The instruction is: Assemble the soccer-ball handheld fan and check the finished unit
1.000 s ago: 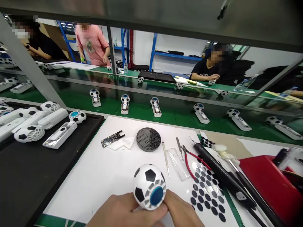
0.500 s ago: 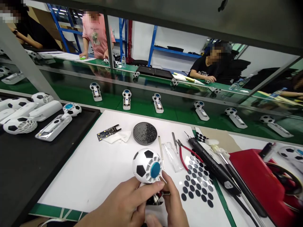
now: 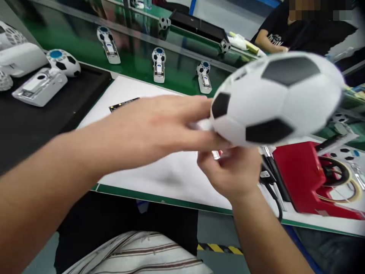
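You've got 2 hands in view: left hand (image 3: pixel 151 129), right hand (image 3: pixel 228 171). 1 held ball (image 3: pixel 276 99), large, near lens. 3 fans (image 3: pixel 159 65) standing in row beyond. 2 loose balls (image 3: pixel 164 23) farther back. 1 blue-capped ball (image 3: pixel 63 62) on 1 black tray (image 3: pixel 71 93). 1 red case (image 3: pixel 299 177). 1 co-worker (image 3: pixel 273 38).

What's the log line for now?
left hand: fingers on football-patterned ball | right hand: curled beneath it | nearby: white work sheet

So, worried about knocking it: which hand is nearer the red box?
Right. The right hand sits just left of the red box; the left hand is farther left.
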`<state>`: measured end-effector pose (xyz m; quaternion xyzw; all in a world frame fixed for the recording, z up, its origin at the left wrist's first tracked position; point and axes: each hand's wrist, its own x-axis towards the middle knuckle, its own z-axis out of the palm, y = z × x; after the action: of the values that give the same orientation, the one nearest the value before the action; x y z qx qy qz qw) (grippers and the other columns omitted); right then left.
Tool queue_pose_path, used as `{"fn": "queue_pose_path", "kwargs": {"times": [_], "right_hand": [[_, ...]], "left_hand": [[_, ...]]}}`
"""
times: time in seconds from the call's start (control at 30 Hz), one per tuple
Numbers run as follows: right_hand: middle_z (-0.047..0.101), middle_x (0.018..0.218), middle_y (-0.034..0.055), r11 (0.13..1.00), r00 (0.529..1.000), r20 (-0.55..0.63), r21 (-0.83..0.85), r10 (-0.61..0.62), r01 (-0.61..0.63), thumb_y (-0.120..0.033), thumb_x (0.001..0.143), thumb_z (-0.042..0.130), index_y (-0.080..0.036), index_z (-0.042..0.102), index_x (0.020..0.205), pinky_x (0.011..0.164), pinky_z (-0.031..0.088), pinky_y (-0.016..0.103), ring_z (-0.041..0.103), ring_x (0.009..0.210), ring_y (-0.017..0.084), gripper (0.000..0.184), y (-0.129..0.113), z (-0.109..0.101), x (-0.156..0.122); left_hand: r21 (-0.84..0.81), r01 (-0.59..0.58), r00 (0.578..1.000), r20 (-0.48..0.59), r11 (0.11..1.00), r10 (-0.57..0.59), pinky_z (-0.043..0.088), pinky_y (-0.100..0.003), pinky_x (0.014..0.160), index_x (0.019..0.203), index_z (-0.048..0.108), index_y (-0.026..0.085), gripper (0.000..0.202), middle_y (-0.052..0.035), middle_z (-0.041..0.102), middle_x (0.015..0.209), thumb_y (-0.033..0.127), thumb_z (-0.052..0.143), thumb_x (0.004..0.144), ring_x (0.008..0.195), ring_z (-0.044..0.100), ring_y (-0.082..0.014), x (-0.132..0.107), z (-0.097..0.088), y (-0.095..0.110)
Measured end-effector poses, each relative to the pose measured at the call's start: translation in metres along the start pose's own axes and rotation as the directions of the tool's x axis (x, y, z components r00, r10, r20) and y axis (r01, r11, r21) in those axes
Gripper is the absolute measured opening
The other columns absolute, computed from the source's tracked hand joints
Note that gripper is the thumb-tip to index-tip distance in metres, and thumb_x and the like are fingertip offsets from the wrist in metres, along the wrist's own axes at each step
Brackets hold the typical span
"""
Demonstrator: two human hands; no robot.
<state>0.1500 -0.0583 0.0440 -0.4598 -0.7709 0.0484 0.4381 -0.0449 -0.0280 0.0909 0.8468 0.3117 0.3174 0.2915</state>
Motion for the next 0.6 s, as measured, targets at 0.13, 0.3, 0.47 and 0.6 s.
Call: {"fn": "queue_pose_path", "kwargs": {"times": [0.13,0.3,0.47,0.6], "right_hand": [[0.062,0.088,0.006,0.99,0.976,-0.178,0.043,-0.128,0.137,-0.014,0.073,0.063,-0.021,0.06,0.099,0.076,0.057,0.042,0.065,0.085,0.027,0.028,-0.006,0.003,0.006],[0.061,0.109,0.0056,0.897,0.992,-0.108,0.442,0.069,-0.014,-0.021,0.082,0.077,-0.022,0.059,0.121,0.089,0.054,0.04,0.062,0.098,0.024,0.043,-0.011,0.006,0.0],[0.063,0.092,0.0006,0.845,0.958,0.219,0.463,0.183,-0.267,-0.023,0.102,0.055,-0.023,0.064,0.103,0.072,0.048,0.028,0.06,0.081,0.016,0.009,-0.015,0.009,-0.019],[0.055,0.08,0.0012,0.859,0.96,0.264,0.464,0.098,-0.215,-0.019,0.102,0.053,-0.02,0.064,0.088,0.064,0.044,0.028,0.056,0.072,0.015,0.018,-0.018,0.02,-0.03]], "left_hand": [[0.202,-0.25,0.968,0.051,0.947,0.245,0.047,-0.022,0.093,0.124,0.069,0.039,0.04,0.0168,0.064,0.13,0.021,0.042,0.101,0.112,0.063,-0.0138,0.002,-0.015,0.0],[0.234,-0.221,0.973,-0.009,0.947,0.23,0.043,-0.026,0.107,0.147,0.049,0.039,0.063,0.0098,0.048,0.154,0.007,0.048,0.093,0.13,0.057,-0.018,-0.021,-0.01,-0.01],[-0.355,0.19,0.976,-0.03,0.915,-0.215,0.039,-0.032,0.118,0.15,0.043,0.038,0.051,0.0037,0.047,0.158,0.025,0.049,0.101,0.144,0.046,-0.0218,-0.066,0.023,-0.024],[-0.366,0.271,0.952,-0.034,0.89,-0.304,0.045,-0.034,0.114,0.147,0.046,0.044,0.055,0.0016,0.055,0.151,0.027,0.062,0.096,0.137,0.053,-0.0242,-0.086,0.042,-0.032]]}}
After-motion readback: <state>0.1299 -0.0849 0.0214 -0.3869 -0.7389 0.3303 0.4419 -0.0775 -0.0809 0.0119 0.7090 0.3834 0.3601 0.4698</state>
